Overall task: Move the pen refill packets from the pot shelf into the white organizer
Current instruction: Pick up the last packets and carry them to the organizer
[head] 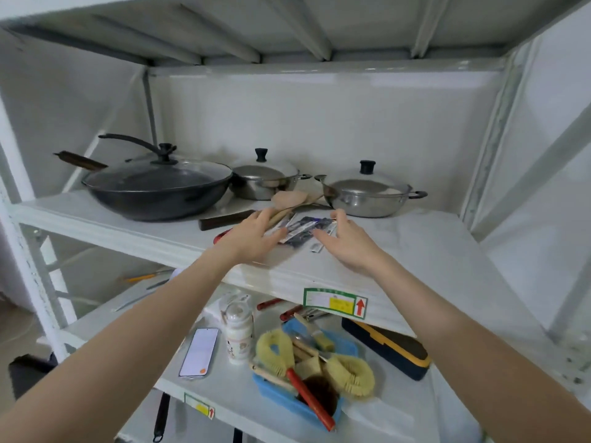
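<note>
Several pen refill packets (pixel 305 230), dark blue and clear, lie in a loose pile on the white pot shelf (pixel 399 247), in front of the pots. My left hand (pixel 256 235) reaches onto the shelf with straight fingers, its fingertips at the pile's left edge. My right hand (pixel 345 241) lies to the right of the pile, fingers extended, thumb near the packets' far edge. Neither hand grips a packet. One small packet (pixel 316 248) lies apart at the front. No white organizer is in view.
A black wok with glass lid (pixel 156 187) and two steel pots (pixel 263 180) (pixel 367 193) stand behind the packets, with wooden spatulas (pixel 287 199) beside them. The lower shelf holds a phone (pixel 199 351), a bottle (pixel 238 337), a blue basket of brushes (pixel 275 393) and a dark case (pixel 387 350).
</note>
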